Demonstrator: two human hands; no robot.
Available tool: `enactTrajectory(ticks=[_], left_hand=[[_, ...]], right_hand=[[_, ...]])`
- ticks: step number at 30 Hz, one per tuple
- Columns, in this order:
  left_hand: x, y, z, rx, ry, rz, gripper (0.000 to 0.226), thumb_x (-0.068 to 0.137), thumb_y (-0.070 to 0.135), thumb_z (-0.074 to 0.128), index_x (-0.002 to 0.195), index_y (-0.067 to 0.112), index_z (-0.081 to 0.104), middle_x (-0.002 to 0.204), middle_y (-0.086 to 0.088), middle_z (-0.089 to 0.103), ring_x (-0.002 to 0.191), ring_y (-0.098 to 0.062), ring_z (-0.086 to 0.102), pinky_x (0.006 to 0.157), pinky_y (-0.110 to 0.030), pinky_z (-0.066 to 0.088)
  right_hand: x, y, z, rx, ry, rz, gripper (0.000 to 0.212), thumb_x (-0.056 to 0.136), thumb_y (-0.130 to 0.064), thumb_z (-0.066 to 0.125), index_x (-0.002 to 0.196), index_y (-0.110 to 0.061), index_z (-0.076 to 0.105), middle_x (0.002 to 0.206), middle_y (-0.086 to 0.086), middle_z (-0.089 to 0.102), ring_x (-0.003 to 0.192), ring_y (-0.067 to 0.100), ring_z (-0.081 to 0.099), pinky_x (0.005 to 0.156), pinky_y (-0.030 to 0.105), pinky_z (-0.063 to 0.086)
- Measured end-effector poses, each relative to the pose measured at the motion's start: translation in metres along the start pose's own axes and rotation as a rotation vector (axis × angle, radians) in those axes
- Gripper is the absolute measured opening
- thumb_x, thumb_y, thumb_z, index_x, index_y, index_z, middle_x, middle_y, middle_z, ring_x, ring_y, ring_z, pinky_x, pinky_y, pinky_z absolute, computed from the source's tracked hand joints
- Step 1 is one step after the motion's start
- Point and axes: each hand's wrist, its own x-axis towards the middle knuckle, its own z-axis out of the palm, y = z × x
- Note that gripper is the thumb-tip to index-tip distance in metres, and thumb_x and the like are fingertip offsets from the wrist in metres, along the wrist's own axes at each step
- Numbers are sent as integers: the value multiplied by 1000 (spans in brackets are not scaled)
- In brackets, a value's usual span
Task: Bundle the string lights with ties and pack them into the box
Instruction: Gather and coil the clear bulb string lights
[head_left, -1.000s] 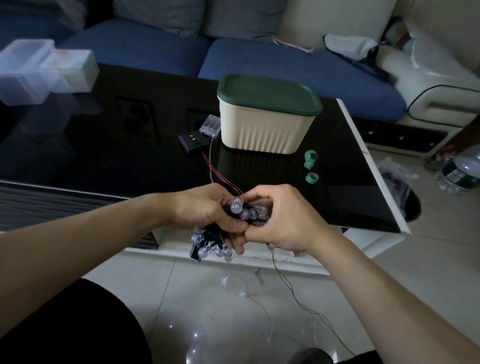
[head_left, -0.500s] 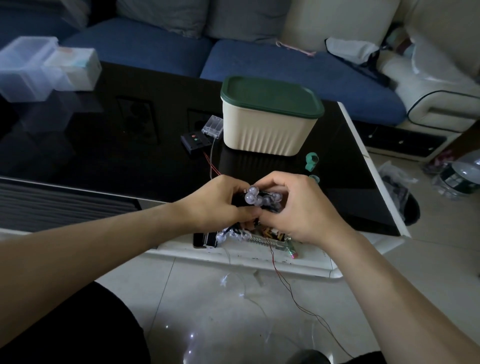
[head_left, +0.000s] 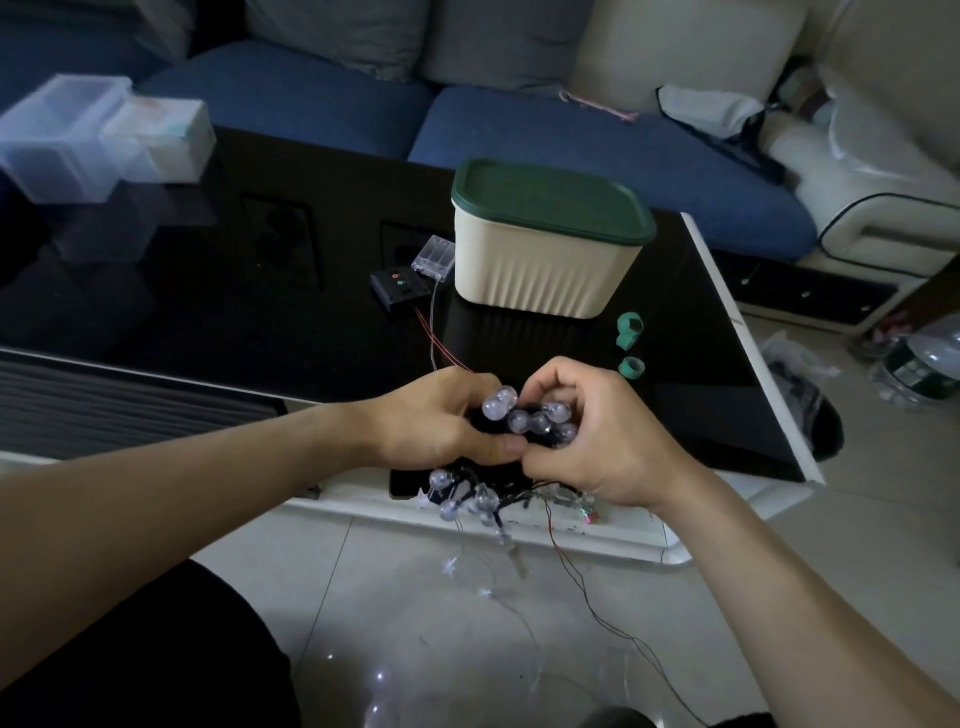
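A bunch of string lights (head_left: 524, 418) with round pale bulbs on dark wire is held over the near edge of the black table. My left hand (head_left: 441, 423) grips it from the left and my right hand (head_left: 597, 441) pinches it from the right, thumbs nearly touching. More bulbs (head_left: 470, 501) dangle below the hands, and thin wire trails to the floor. The cream box with a shut green lid (head_left: 545, 244) stands behind. Two green ties (head_left: 629, 332) lie to its right. A black controller (head_left: 397, 286) and a clear battery case (head_left: 434, 257) lie left of the box.
The black glass table (head_left: 208, 291) has a white edge at right. Clear plastic containers (head_left: 98, 135) sit at its far left. A blue sofa (head_left: 571, 140) runs behind. A star-light strand (head_left: 467, 582) lies on the tiled floor, and a bottle (head_left: 919, 364) lies at far right.
Both hands rose with the bundle from below the table edge to just above it. The gathered bulbs sit higher between my hands, and fewer hang below.
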Motion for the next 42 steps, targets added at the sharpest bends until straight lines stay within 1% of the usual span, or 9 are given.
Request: enactTrajectory(ticks=[6, 12, 15, 19, 26, 29, 33, 37, 42], left_hand=[[-1, 0, 0, -147, -100, -34, 17, 92, 17, 66, 76, 12, 61, 67, 6, 57, 64, -6, 52, 61, -18, 42], [8, -7, 14, -496, -98, -141, 17, 96, 6, 55, 81, 3, 61, 78, -12, 59, 69, -14, 58, 63, -19, 49], [14, -8, 19, -589, -81, -190, 18, 99, 5, 51, 84, 1, 60, 73, -11, 60, 56, -9, 55, 53, -15, 45], [19, -12, 20, -566, -164, -234, 18, 101, 12, 48, 96, -2, 59, 83, -13, 71, 71, -14, 62, 64, -18, 45], [26, -20, 19, -424, -262, -193, 41, 103, 28, 45, 67, 12, 56, 59, 0, 54, 57, -11, 47, 60, -33, 20], [26, -22, 19, -412, -193, -263, 42, 105, 29, 42, 66, 14, 51, 58, 0, 50, 55, -9, 44, 58, -29, 23], [24, -19, 20, -385, -127, -308, 45, 106, 28, 36, 66, 12, 49, 57, -1, 52, 55, -10, 44, 49, -22, 27], [21, -14, 20, -422, -62, -303, 45, 107, 26, 37, 67, 10, 50, 60, -2, 58, 59, -13, 56, 44, -20, 32], [21, -20, 21, -369, 61, -314, 35, 106, 25, 42, 74, 11, 46, 60, -2, 54, 71, -24, 47, 50, -25, 33]], right_hand=[[3, 8, 0, 129, -40, 9, 32, 74, 10, 75, 91, -13, 60, 65, -12, 63, 59, 3, 56, 58, 18, 44], [11, 19, -12, 206, -97, 68, 28, 76, 13, 72, 98, -2, 64, 80, 14, 71, 77, 19, 66, 72, 32, 54], [13, 25, -16, 234, -113, 97, 31, 78, 19, 68, 97, -5, 64, 76, -1, 71, 74, 11, 67, 67, 21, 52], [12, 34, -20, 236, -157, 123, 31, 81, 13, 73, 106, -2, 63, 86, 2, 74, 84, 15, 70, 79, 27, 54], [11, 42, -32, 304, -237, 136, 37, 79, -3, 80, 113, -7, 67, 104, 8, 75, 99, 21, 70, 89, 34, 57], [15, 53, -41, 394, -23, 203, 35, 79, -12, 80, 113, -16, 70, 116, 6, 72, 109, 21, 68, 92, 35, 55], [20, 75, -59, -123, 474, 287, 32, 91, -11, 69, 119, -27, 66, 126, -8, 62, 117, 12, 59, 82, 19, 47], [26, 105, -61, -416, 345, 362, 54, 97, -10, 57, 148, -22, 45, 154, 0, 41, 139, 24, 38, 109, 38, 37], [34, 119, -56, -537, 388, 387, 37, 92, -18, 68, 129, -15, 61, 141, 7, 49, 126, 29, 51, 103, 43, 46]])
